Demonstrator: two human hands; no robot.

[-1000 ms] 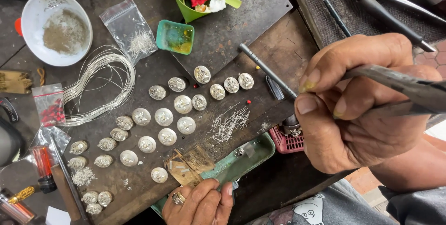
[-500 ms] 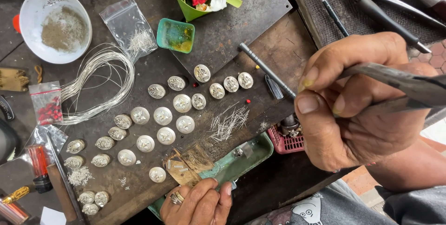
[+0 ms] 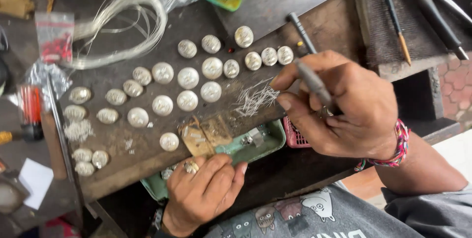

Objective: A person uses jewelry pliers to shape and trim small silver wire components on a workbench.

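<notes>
Tweezers (image 3: 312, 83) pinched in right hand (image 3: 349, 108), tips just right of the wire bits (image 3: 254, 98). Left hand (image 3: 204, 191) curled shut on the green tray (image 3: 268, 142) edge, grip contents unclear. Risk: a wrist slip could scatter those loose bits or knock the silver domes (image 3: 187, 78) further left. Dark, scuffed, crowded workbench (image 3: 275, 2); brick floor beyond.

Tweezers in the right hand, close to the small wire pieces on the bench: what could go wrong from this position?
1. The right hand holds the tweezers just above the loose wire pieces; a brush of the fingers could scatter them.
2. The wire pieces lie near the bench edge, above the green tray, so some may slip off.
3. The left hand rests at the tray; a bump could shift the round silver domes.
</notes>
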